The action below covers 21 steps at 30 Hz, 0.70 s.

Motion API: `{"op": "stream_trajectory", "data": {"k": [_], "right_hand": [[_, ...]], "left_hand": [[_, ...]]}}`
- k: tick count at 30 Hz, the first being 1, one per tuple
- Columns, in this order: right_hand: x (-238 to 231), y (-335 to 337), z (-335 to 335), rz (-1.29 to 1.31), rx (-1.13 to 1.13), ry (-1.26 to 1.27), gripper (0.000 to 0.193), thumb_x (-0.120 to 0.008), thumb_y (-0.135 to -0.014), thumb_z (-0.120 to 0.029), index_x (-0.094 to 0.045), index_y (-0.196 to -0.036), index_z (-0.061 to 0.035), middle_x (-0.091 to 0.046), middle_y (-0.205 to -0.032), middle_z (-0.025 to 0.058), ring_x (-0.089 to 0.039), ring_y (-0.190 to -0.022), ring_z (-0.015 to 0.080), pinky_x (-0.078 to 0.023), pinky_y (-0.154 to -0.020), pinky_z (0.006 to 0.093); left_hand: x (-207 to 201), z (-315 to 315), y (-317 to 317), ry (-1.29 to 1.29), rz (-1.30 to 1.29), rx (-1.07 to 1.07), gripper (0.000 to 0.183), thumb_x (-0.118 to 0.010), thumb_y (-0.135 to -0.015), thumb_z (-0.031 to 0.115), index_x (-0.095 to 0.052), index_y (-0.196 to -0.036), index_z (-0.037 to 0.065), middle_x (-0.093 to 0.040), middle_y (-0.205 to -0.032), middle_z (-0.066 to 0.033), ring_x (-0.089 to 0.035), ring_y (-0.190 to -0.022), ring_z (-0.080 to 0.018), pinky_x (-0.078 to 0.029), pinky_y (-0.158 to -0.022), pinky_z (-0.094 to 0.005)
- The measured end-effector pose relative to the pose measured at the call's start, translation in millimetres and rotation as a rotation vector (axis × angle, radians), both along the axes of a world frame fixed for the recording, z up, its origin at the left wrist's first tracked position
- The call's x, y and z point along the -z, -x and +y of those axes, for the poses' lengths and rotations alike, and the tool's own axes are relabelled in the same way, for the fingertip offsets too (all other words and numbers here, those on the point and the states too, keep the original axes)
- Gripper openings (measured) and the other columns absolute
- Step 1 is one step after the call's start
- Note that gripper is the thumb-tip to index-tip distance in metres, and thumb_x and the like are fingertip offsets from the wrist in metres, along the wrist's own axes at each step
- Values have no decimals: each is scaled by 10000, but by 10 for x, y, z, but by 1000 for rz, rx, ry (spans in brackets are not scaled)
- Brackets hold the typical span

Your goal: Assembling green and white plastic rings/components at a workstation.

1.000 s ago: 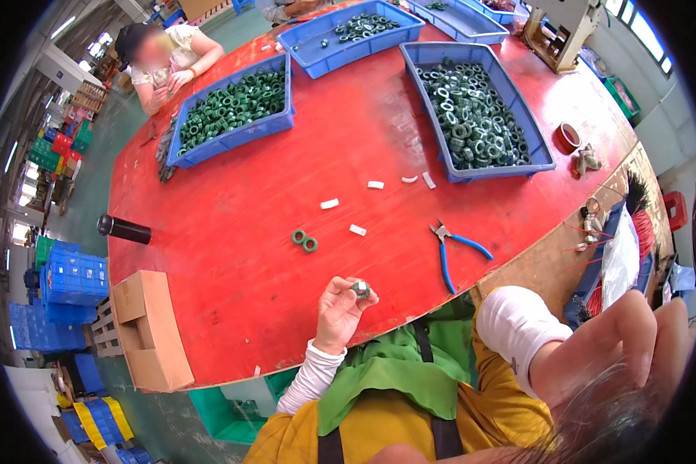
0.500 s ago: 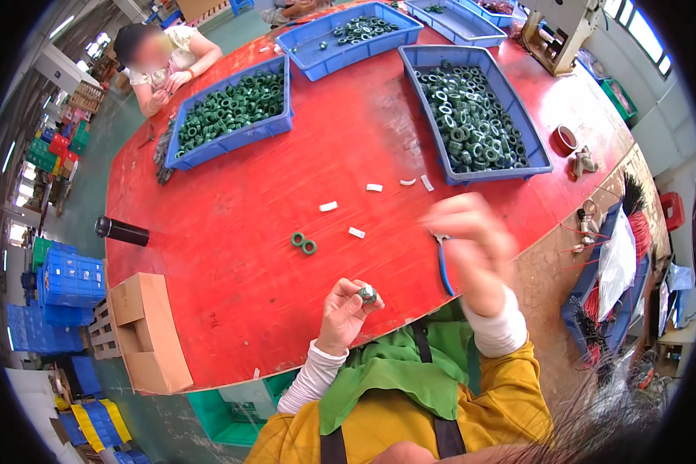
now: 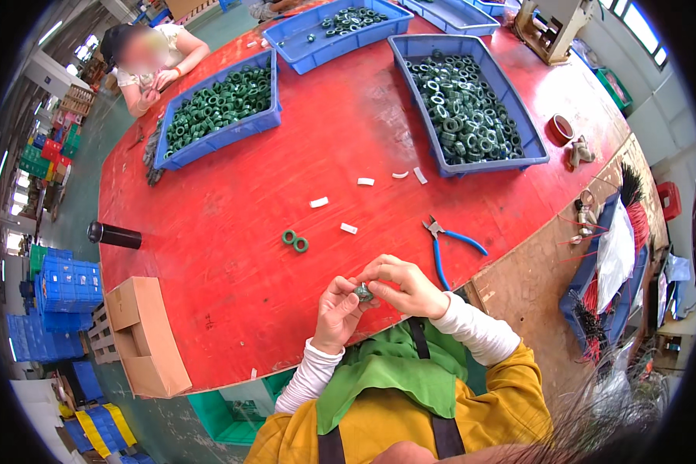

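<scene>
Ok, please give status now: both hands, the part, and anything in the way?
Left hand and right hand both pinch one small green ring over the red table edge. Blue pliers lie beside the right hand. Nothing blocks.

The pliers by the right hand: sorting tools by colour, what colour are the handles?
Blue handles on the pliers, lying on the red table; head view.

Both hands (image 3: 379, 298) together, fingers pinched
</scene>
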State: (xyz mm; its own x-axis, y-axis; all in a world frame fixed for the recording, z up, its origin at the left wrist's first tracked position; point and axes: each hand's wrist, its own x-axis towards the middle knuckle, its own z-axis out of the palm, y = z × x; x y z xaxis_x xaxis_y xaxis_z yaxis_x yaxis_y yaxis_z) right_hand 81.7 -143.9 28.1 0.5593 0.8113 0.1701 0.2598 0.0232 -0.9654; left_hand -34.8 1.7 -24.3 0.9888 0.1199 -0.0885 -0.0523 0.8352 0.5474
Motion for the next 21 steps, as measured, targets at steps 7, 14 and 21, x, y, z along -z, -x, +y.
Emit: {"op": "stream_trajectory", "data": {"k": [7, 14, 21], "right_hand": [[46, 0, -1, 56, 58, -35, 64, -623, -836, -22, -616, -895, 1, -602, -941, 103, -600, -878, 218, -483, -771, 326], [53, 158, 61, -497, 305, -51, 171, -681, -693, -38, -569, -818, -70, -583, -880, 69, -541, -787, 251, -405, -714, 364], [136, 373, 93, -677, 518, -82, 211, -696, -648, -64, -575, -819, -84, -580, -846, 39, -523, -764, 243, -389, -717, 376]], "left_hand": [[25, 4, -5, -7, 12, -11, 131, -565, -906, 56, -525, -1029, 43, -594, -1103, -99, -614, -1002, -226, -534, -864, -439], [-39, -51, -65, -48, 66, -115, 85, -552, -912, 44, -555, -993, 68, -614, -1072, -78, -609, -992, -201, -513, -868, -365], [-38, -146, -93, 44, 83, -181, 117, -547, -910, 26, -558, -1023, 58, -607, -1078, -90, -602, -979, -191, -502, -852, -321]]}}
